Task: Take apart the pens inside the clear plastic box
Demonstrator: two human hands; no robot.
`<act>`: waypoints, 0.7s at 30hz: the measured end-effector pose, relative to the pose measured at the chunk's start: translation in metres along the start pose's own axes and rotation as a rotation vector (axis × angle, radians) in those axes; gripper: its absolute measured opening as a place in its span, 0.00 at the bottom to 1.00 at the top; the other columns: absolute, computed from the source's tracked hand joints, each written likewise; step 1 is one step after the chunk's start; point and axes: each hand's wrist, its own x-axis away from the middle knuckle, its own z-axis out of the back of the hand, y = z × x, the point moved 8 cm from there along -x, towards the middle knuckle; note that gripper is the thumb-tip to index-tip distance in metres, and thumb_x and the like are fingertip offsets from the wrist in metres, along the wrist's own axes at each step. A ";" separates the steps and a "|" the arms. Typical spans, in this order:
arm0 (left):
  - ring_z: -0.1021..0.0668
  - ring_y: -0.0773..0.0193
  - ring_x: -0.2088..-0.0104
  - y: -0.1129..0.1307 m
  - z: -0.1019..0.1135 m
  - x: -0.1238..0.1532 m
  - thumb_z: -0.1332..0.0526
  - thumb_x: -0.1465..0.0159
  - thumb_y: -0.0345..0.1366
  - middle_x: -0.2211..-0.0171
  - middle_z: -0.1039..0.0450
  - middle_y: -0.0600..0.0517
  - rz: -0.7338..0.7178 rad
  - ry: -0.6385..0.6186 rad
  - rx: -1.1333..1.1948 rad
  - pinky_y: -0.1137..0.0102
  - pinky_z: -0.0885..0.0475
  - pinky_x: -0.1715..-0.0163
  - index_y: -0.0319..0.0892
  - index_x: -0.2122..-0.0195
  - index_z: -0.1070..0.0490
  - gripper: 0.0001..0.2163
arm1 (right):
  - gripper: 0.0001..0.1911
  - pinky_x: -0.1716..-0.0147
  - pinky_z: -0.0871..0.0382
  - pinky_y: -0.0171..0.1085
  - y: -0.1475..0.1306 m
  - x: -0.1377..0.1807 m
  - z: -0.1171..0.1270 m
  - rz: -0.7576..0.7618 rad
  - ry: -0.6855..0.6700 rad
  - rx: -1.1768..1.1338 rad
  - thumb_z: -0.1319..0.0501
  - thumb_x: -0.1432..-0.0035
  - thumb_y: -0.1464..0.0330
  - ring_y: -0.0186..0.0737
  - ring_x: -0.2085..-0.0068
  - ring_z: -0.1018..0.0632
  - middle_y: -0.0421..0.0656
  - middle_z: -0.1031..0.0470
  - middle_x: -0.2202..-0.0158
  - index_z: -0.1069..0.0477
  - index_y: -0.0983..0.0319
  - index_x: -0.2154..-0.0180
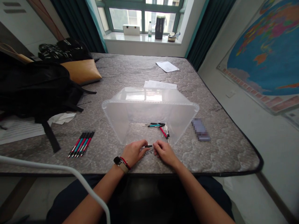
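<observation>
My left hand (135,152), with a watch and a red band at its wrist, pinches a short black pen part (148,146) just in front of the clear plastic bin. Close beside it, my right hand (163,151) has its fingers closed at the light-coloured end of that part; its exact grip is partly hidden. The bin (116,121) has its wide opening towards me. Inside lie loose pen parts: a teal barrel (154,125), a red barrel (163,133), and several black and white pieces. A row of whole pens (81,143), with red, teal and black barrels, lies to the left.
A pixelated, phone-like object (201,129) lies right of the bin. Paper sheets (167,66) are behind it. A black backpack (35,87) and a tan cushion-like item (81,71) fill the left side. A white curved tube (70,169) crosses the lower left. The quilted mattress (224,146) supports everything.
</observation>
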 end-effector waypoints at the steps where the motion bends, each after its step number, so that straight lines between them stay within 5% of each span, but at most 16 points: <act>1: 0.22 0.61 0.66 -0.003 0.001 0.000 0.44 0.33 0.48 0.65 0.22 0.53 0.015 0.006 -0.003 0.71 0.37 0.70 0.47 0.61 0.30 0.11 | 0.17 0.74 0.37 0.33 -0.001 0.000 0.001 0.003 0.017 -0.022 0.46 0.35 0.56 0.35 0.76 0.28 0.38 0.28 0.77 0.33 0.60 0.70; 12: 0.23 0.61 0.69 -0.017 0.012 -0.003 0.47 0.32 0.46 0.70 0.24 0.52 0.135 0.089 0.163 0.71 0.36 0.69 0.46 0.60 0.29 0.12 | 0.18 0.80 0.39 0.32 -0.001 -0.001 0.012 -0.052 0.099 -0.201 0.38 0.42 0.57 0.33 0.81 0.32 0.36 0.32 0.83 0.35 0.60 0.76; 17: 0.23 0.62 0.70 -0.018 0.014 -0.004 0.50 0.30 0.44 0.71 0.24 0.54 0.139 0.124 0.288 0.71 0.36 0.67 0.45 0.62 0.30 0.13 | 0.13 0.80 0.36 0.31 -0.010 0.009 0.029 0.060 0.399 -0.686 0.41 0.38 0.56 0.32 0.78 0.29 0.36 0.28 0.73 0.35 0.57 0.58; 21: 0.24 0.63 0.71 -0.020 0.016 -0.006 0.53 0.29 0.44 0.74 0.25 0.54 0.155 0.165 0.410 0.70 0.35 0.66 0.44 0.66 0.30 0.16 | 0.13 0.80 0.37 0.31 -0.019 0.016 0.006 0.077 0.227 -0.619 0.41 0.38 0.57 0.32 0.80 0.31 0.36 0.31 0.79 0.33 0.60 0.67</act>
